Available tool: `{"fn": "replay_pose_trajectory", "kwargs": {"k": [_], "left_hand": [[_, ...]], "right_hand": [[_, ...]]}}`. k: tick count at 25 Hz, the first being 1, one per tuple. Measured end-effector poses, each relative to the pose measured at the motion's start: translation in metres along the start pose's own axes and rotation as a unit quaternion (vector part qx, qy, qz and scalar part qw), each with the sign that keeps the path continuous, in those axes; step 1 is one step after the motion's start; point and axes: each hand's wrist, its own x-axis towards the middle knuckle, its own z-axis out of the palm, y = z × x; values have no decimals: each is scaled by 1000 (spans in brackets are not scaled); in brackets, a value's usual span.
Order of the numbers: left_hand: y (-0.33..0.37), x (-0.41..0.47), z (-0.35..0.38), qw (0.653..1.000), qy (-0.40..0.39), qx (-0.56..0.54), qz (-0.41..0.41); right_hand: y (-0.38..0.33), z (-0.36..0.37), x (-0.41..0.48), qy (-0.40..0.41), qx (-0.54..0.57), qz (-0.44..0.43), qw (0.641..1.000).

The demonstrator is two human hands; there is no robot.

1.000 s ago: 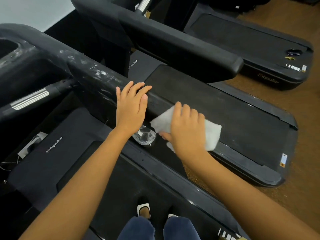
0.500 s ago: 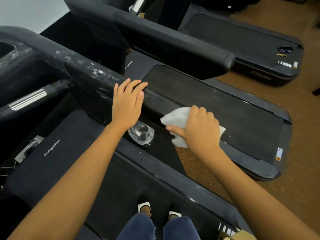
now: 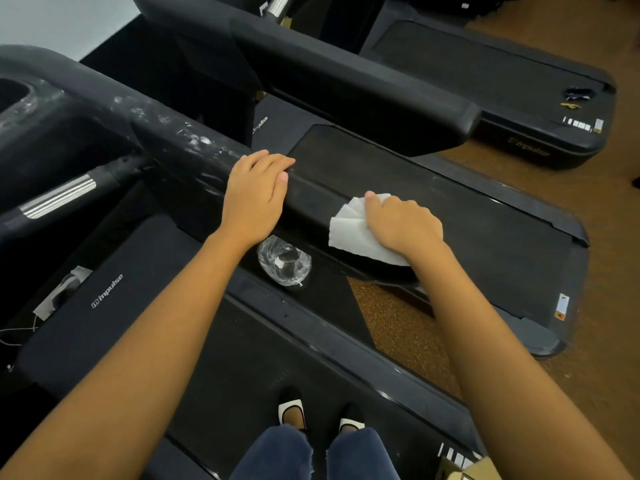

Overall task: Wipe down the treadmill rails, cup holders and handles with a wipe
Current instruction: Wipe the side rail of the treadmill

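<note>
The fingers (image 3: pixel 372 199) of our right hand (image 3: pixel 403 221) are bent and bunched on the white wipe (image 3: pixel 349 232). They hold it down on top of the black rail (image 3: pixel 313 202), close to the round end of the rail that is nearest to us. The wipe is crumpled, and part of it sticks out to the left of the hand and lies on the rail. Our left hand (image 3: pixel 254 195) holds nothing. Its fingers (image 3: pixel 273 161) lie side by side, almost flat, on the same rail, a bit further along from the wipe, and the thumb lies beside them. The two hands are near each other but do not touch. Past the left hand the rail has white smudges (image 3: pixel 194 142) on it. Just under the left wrist, down on the dark edge of the treadmill (image 3: pixel 242 358), lies a clear crumpled bit of plastic (image 3: pixel 284 261). We cannot tell what it is. We stand on this treadmill, and at the bottom we see two black and white shoes (image 3: pixel 292 408) and blue jeans (image 3: pixel 277 452). To the left a bar with a shiny silver part (image 3: pixel 59 197) sticks out. To the right there is a second treadmill (image 3: pixel 467 237) with its own thick black rail, and a third treadmill (image 3: pixel 502 74) behind it. Between the machines the floor (image 3: pixel 405 337) is brown.
</note>
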Motion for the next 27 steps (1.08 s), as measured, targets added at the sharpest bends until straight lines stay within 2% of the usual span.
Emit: {"fn": "replay_pose_trajectory", "kwargs": {"k": [2, 5, 7, 10, 11, 12, 14, 16, 18, 20, 22, 23, 25, 27], "left_hand": [[3, -3, 3, 1000, -3, -5, -6], [1, -4, 2, 997, 16, -69, -15], [-1, -8, 2, 989, 50, -134, -34], [1, -18, 4, 985, 67, -155, -43], [2, -21, 5, 986, 65, -147, -39], [3, -23, 6, 988, 61, -136, -37], [4, -23, 5, 990, 57, -124, -41], [7, -22, 3, 988, 52, -136, -53], [13, -24, -2, 979, 72, -177, -75], [26, -37, -5, 947, 145, -238, -161], [58, -58, -2, 871, 246, -309, -292], [82, -64, 2, 828, 269, -351, -345], [130, -61, 13, 769, 229, -450, -392], [164, -38, 21, 743, 156, -471, -449]], "right_hand": [[-17, -3, 6, 0, 12, 4, 1000], [-77, 8, 18, 30, 42, -70, 996], [-91, 25, 16, 117, 9, -121, 986], [-58, 56, -16, 284, -146, -183, 930], [-43, 64, -23, 307, -177, -182, 917], [-34, 70, -25, 315, -189, -177, 913], [-40, 69, -27, 298, -171, -142, 928], [-70, 60, -23, 246, -133, -113, 953], [-91, 55, -14, 206, -119, -140, 961], [-82, 47, -14, 175, -42, -224, 958], [-56, 24, -24, 63, 169, -280, 943], [-40, 15, -27, 39, 242, -281, 928], [-19, 0, -31, 82, 258, -272, 924], [-7, -3, -30, 138, 229, -261, 928]]}}
